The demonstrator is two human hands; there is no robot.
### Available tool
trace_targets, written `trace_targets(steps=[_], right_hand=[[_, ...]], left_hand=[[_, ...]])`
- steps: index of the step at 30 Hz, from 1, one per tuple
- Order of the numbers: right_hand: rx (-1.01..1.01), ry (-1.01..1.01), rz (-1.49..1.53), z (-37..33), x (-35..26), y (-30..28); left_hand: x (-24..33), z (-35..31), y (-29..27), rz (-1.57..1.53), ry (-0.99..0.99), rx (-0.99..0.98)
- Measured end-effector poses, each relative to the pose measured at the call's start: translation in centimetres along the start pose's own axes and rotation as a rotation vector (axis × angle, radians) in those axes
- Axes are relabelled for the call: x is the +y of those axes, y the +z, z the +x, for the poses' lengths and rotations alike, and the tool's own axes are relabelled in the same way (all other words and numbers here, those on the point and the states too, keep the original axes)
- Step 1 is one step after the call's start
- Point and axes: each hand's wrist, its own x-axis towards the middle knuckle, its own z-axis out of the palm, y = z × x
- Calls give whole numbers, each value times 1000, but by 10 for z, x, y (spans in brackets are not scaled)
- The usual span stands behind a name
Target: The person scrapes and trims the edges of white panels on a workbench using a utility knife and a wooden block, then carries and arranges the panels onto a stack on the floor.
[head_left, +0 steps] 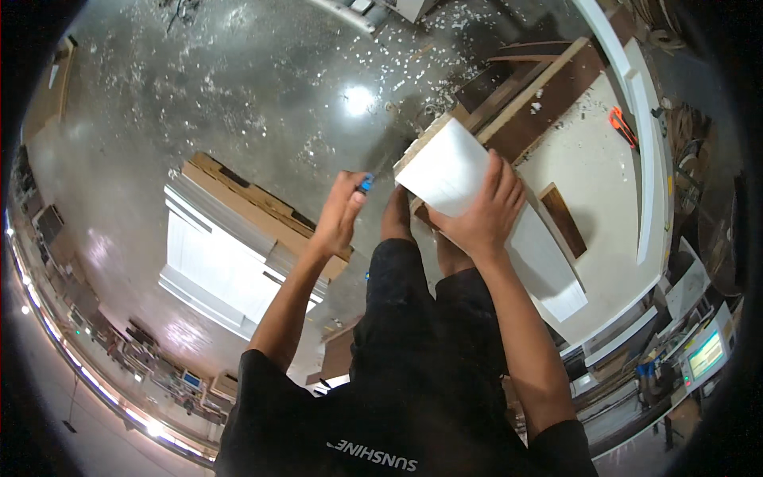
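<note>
My left hand (340,213) is closed around a small blue object (366,183). Only its blue end shows past the fingers, so its kind is hidden. Across the width of a long white board (453,171) lies my right hand (486,211), thumb at one long edge and fingers over the other. The board rests tilted over the near edge of a pale work table (608,215), its far end sticking out past the table's left side. A short dark brown wooden piece (563,219) lies beside the board. My left hand is in the air, apart from the board.
An orange utility knife (622,127) lies on the table near a long white strip (648,159). Brown boards (548,99) lie at the table's far side. To the left stands a stack of white panels (214,258) with cardboard (254,207). White scraps litter the floor (286,95). A machine screen (706,355) is at right.
</note>
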Motion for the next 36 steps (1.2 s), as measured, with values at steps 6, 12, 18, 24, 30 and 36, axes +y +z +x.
trace_targets(steps=[6, 12, 18, 24, 30, 36], right_hand=[[-3, 1, -42, -2, 2, 4], [4, -27, -54, -1, 4, 10], [-3, -39, -48, -5, 7, 13], [-3, -65, -55, -4, 11, 12], [-31, -40, -49, -3, 10, 11], [-76, -4, -32, -2, 7, 9]], left_hand=[[-29, -3, 17, -229, -18, -130], [-45, 6, 6, -248, -94, -227], [-54, 17, 5, -249, -44, -269], [-56, 28, 9, -257, -23, -285], [-39, 41, 28, -62, 78, -118], [-43, 59, 25, -216, 143, -155]])
